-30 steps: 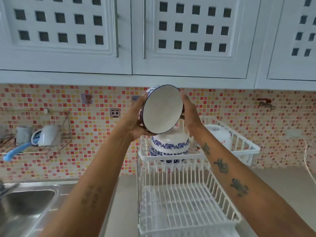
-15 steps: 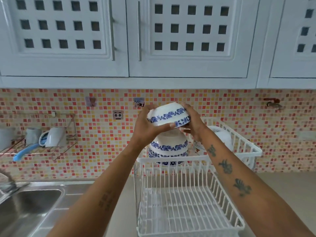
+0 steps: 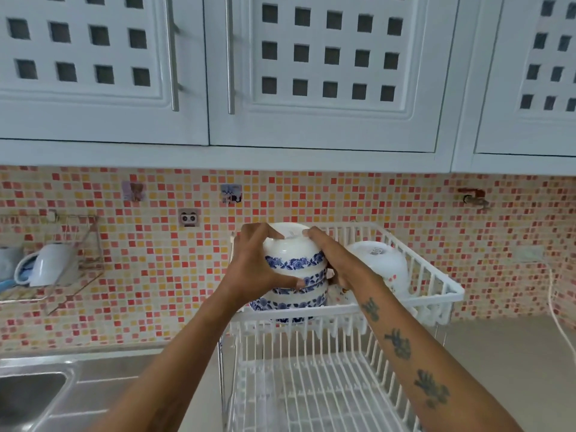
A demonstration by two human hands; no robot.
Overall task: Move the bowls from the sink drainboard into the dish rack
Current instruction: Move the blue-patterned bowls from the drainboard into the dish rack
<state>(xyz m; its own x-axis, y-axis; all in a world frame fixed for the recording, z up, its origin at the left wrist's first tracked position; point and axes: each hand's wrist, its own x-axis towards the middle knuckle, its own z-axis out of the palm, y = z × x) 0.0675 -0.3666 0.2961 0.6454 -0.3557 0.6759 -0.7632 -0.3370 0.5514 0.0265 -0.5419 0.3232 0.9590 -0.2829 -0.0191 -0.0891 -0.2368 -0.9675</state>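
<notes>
A white bowl with a blue flower band (image 3: 293, 255) sits upside down on top of a stack of matching bowls (image 3: 291, 299) in the upper tier of the white dish rack (image 3: 442, 285). My left hand (image 3: 254, 263) grips its left side, thumb low against the stack. My right hand (image 3: 338, 260) holds its right side, fingertips on the bowl's base. Another white bowl (image 3: 383, 263) lies upside down to the right in the same tier.
The rack's lower tier (image 3: 311, 391) holds nothing. A steel sink and drainboard (image 3: 78, 385) lie at lower left. A wire wall shelf with a white mug (image 3: 53, 265) hangs at left. White cabinets hang overhead. A white cord (image 3: 558, 319) runs at right.
The bowl was turned from facing me to upside down and lowered onto the stack in the upper tier, both hands staying on it.
</notes>
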